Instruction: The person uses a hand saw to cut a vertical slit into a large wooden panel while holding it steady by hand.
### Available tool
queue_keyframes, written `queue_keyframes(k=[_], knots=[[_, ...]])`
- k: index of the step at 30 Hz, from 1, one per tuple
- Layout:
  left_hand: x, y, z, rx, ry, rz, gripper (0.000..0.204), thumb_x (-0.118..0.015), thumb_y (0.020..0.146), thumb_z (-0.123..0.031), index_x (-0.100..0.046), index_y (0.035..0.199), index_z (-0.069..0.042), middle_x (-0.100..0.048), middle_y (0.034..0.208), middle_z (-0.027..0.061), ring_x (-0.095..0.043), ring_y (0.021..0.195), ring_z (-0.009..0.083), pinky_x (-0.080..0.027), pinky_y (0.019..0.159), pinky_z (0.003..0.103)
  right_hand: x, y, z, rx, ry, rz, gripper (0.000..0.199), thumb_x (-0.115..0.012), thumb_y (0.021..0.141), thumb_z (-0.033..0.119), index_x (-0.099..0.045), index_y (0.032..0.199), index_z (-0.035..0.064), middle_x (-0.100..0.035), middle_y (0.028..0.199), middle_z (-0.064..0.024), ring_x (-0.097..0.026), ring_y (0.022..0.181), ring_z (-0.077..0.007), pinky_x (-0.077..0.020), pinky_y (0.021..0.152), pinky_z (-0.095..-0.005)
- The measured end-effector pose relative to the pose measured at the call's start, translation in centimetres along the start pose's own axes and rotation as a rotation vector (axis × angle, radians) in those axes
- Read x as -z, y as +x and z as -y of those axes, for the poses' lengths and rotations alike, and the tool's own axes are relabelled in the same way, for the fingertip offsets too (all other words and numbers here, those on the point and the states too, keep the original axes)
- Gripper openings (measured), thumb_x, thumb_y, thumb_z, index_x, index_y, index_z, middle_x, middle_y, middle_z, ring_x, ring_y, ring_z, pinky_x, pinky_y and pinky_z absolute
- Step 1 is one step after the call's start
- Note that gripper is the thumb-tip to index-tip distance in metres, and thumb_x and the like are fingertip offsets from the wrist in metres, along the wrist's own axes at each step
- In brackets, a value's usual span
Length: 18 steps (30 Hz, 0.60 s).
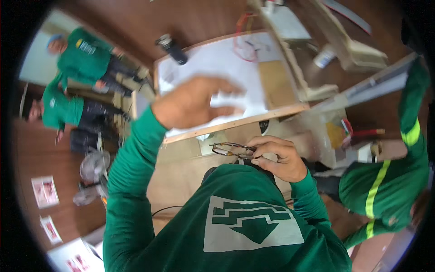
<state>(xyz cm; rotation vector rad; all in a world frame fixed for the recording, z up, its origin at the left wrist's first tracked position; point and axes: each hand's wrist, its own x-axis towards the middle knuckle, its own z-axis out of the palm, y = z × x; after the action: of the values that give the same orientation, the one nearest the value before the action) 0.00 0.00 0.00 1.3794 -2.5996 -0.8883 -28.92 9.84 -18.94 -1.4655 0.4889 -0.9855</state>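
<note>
My right hand (pixel 282 157) is closed on a pair of eyeglasses (pixel 226 152) with thin, mottled dark-brown frames. It holds them by one side, low in front of my green shirt, just off the near edge of a framed white tabletop (pixel 235 123). My left hand (pixel 199 102) is raised over that tabletop, blurred by motion. Its thumb and fingers are apart and nothing shows between them. The glasses lie below and to the right of my left hand, not touching it.
On the tabletop are a black bottle (pixel 173 50), red and yellow cords (pixel 244 50) and a brown board (pixel 276 85). Wooden framing (pixel 290 68) runs along its right. Two people (pixel 88 54) in green stand at left near a fan (pixel 95 167); another person (pixel 385 190) bends at right.
</note>
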Motion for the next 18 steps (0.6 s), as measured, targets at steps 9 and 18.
queue_keyframes(k=[9,18], knots=[[-26.0,-22.3,6.7,0.515,-0.756,-0.396,0.026,-0.083,0.106,-0.016,-0.084,0.128,-0.003,-0.085,0.119,0.0201,-0.081,0.108,0.0321,-0.063,0.095,0.048,-7.4,10.2,-4.2,-0.21,-0.161,0.755,0.022,-0.086,0.093,-0.003,-0.082,0.114,0.0022,-0.081,0.137,-0.0162,-0.079,0.122,-0.0273,-0.0612,0.108,-0.0393],[-37.6,-42.1,-1.2,1.192,-0.181,-0.754,0.057,-0.076,0.098,-0.016,-0.068,0.154,-0.008,-0.081,0.103,0.0163,-0.08,0.1,0.042,-0.064,0.082,0.054,-36.7,7.4,-11.6,-0.32,-0.45,1.419,0.032,-0.081,0.109,0.02,-0.082,0.131,-0.0023,-0.084,0.102,-0.0181,-0.081,0.092,-0.0273,-0.0627,0.086,-0.0388]])
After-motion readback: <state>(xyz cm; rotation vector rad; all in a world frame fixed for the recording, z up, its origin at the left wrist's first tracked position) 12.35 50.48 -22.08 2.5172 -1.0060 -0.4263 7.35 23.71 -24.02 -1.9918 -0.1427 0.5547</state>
